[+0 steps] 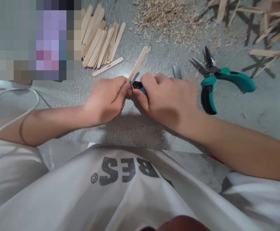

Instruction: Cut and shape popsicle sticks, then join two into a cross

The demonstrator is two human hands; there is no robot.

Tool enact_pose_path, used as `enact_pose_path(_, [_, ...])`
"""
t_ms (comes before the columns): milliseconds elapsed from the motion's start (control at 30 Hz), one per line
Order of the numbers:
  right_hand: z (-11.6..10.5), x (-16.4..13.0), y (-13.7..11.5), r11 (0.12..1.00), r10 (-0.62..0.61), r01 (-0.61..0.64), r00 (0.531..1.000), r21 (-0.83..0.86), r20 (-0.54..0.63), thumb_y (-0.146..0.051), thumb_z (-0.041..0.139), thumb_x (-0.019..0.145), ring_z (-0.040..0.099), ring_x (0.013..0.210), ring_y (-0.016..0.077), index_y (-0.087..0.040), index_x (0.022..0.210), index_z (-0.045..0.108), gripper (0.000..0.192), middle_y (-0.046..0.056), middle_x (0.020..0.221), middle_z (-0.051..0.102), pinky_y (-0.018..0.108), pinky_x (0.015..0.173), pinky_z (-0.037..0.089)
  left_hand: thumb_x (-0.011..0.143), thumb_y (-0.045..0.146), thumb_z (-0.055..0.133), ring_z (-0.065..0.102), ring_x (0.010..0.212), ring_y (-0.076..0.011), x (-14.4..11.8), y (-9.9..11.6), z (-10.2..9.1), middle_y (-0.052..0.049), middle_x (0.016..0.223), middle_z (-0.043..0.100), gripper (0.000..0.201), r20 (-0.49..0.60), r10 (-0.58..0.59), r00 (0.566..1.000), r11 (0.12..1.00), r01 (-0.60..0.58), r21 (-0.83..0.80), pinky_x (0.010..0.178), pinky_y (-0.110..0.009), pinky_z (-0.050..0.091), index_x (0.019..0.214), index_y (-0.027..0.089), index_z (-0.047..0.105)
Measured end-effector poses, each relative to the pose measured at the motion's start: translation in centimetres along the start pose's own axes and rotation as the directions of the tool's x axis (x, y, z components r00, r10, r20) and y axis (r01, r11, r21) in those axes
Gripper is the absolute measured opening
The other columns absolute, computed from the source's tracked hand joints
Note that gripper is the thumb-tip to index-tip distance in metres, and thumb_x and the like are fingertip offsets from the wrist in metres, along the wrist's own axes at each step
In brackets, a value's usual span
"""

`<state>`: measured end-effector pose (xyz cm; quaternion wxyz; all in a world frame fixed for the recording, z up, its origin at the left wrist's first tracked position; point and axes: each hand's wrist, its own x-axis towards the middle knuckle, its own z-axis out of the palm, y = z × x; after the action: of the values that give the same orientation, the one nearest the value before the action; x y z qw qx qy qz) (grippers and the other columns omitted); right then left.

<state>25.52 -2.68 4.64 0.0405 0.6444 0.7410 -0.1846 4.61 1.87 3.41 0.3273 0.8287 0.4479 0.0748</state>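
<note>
While left hand (106, 99) pinches flat wooden stick (138, 62) | right hand (166, 96) grips black-blue cutter (138, 86)

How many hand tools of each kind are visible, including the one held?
Teal-handled metal pliers: 2
Small black and blue cutter in the right hand, against the flat wooden stick held by the left hand: 1
Total: 3

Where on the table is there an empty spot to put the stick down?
Bare table shows right of the teal pliers, and between the stick pile and left hand. The far side is crowded with shavings and scattered sticks.
</note>
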Motion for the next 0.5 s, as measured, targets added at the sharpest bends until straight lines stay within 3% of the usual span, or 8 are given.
enact_pose_path(233, [-1.3, -0.5, 1.2, 0.991, -0.11, 0.105, 0.992, 0.078, 0.065, -0.059, 0.04, 0.121, 0.067, 0.081, 0.0289, -0.022, 0.13, 0.074, 0.052, 0.013, 0.103, 0.081, 0.037, 0.074, 0.032, 0.117, 0.04, 0.046, 0.073, 0.076, -0.0212, -0.1, 0.1, -0.3, -0.002, 0.064, 0.068, 0.049, 0.014, 0.001, 1.0, 0.986, 0.002, -0.167, 0.076, -0.039, 0.051, 0.07, 0.027, 0.055])
enact_pose_path(367, [-1.3, 0.2, 2.3, 0.954, -0.175, 0.132, 0.974, 0.268, 0.144, -0.063, 0.042, 0.121, 0.063, 0.076, 0.0265, -0.026, 0.108, 0.073, 0.05, 0.006, 0.084, 0.073, 0.039, 0.073, 0.033, 0.116, 0.041, 0.048, 0.073, 0.075, -0.0197, -0.1, 0.3, -0.4, 0.0, 0.061, 0.067, 0.049, 0.042, 0.004, 0.999, 0.98, 0.004, -0.2, 0.074, -0.036, 0.05, 0.07, 0.027, 0.056])
enact_pose_path(500, [-0.9, 1.0, 2.8, 0.894, -0.188, 0.083, 0.961, 0.44, 0.202, -0.063, 0.039, 0.123, 0.064, 0.076, 0.024, -0.026, 0.093, 0.069, 0.056, 0.004, 0.078, 0.069, 0.038, 0.072, 0.035, 0.116, 0.044, 0.048, 0.074, 0.074, -0.0212, -0.1, 0.2, -0.5, -0.001, 0.065, 0.07, 0.046, 0.052, -0.011, 0.999, 0.987, 0.019, -0.161, 0.071, -0.038, 0.047, 0.075, 0.027, 0.061])
